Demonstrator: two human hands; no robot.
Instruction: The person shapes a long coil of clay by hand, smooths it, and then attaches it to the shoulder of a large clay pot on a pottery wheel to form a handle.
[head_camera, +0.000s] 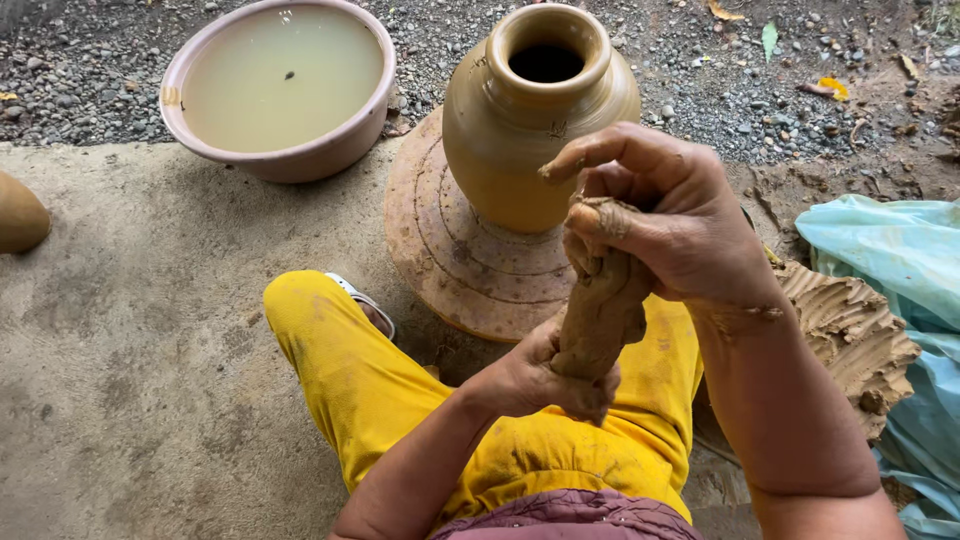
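Note:
A thick roll of wet brown clay (598, 310) stands upright between my two hands. My right hand (670, 215) grips its upper end, fingers curled around it. My left hand (540, 375) clasps the lower end from below. Just beyond the hands a tan clay jar (520, 120) with a dark round mouth stands upright on a round terracotta turntable (440, 240). My knees in yellow trousers (340, 370) are under the hands.
A pink basin (300, 160) of cloudy water sits at the back left on the concrete floor. A ridged lump of clay (850, 330) lies at the right on pale blue plastic sheeting (890, 240). Gravel (720, 70) lies beyond. Another pot's edge (18, 215) shows far left.

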